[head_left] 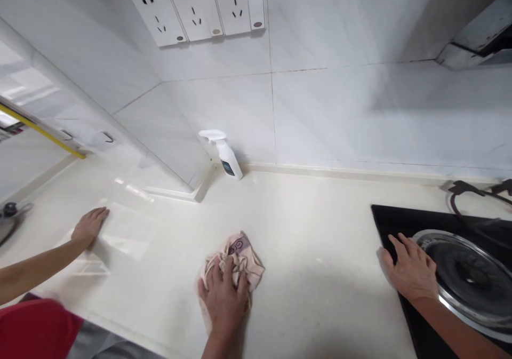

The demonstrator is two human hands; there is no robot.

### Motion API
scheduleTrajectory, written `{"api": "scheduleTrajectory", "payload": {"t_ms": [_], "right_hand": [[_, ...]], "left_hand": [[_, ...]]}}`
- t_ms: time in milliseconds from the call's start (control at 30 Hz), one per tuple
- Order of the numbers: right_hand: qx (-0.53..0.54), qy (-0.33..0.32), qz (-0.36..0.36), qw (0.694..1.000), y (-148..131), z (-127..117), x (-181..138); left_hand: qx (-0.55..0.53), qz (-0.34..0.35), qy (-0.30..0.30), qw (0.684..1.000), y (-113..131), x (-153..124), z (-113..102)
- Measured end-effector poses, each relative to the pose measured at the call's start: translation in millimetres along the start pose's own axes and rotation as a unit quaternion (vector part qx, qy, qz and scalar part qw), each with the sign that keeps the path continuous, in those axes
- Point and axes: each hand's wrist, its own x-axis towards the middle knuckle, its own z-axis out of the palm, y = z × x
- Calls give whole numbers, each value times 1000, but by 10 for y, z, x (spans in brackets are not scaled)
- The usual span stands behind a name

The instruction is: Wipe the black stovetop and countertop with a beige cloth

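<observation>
My left hand (224, 295) presses down on a crumpled pink patterned cloth (246, 255) on the cream countertop (312, 241), fingers curled into its folds. My right hand (412, 273) lies flat with its fingers apart on the left edge of the black cooktop (388, 220), holding nothing, beside the round steel burner ring (468, 279). A white spray bottle (226, 153) stands upright against the tiled wall behind the cloth, untouched.
Another person in red clothing (36, 327) stands at the left, one hand (90, 225) flat on the counter. Wall sockets (192, 7) hang above. A black cable (468, 191) lies behind the cooktop. A dark knob (10, 209) sits at the far left.
</observation>
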Motion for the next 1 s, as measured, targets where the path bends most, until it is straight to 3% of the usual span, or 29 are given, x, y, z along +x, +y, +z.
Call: {"api": "scheduleTrajectory", "payload": {"t_ms": [133, 267, 400, 500, 733, 900, 1000], "right_hand": [[8, -4, 8, 1000, -7, -14, -4], [11, -14, 13, 1000, -10, -26, -3], [14, -6, 16, 1000, -20, -38, 0], [16, -8, 16, 1000, -18, -41, 1], [1, -25, 12, 1000, 11, -20, -7], [-4, -13, 6, 1000, 4, -19, -3], [4, -18, 3, 1000, -22, -48, 11]], "left_hand": [[-20, 24, -18, 999, 198, -244, -20], [-66, 115, -11, 991, 327, -537, -67], [-86, 205, 5, 975, 313, -722, -137], [-83, 230, 0, 970, 253, -694, -155], [-80, 154, -52, 983, 144, -158, -77], [-60, 65, -45, 995, 109, 515, 0], [-47, 5, -37, 998, 240, 967, 53]]}}
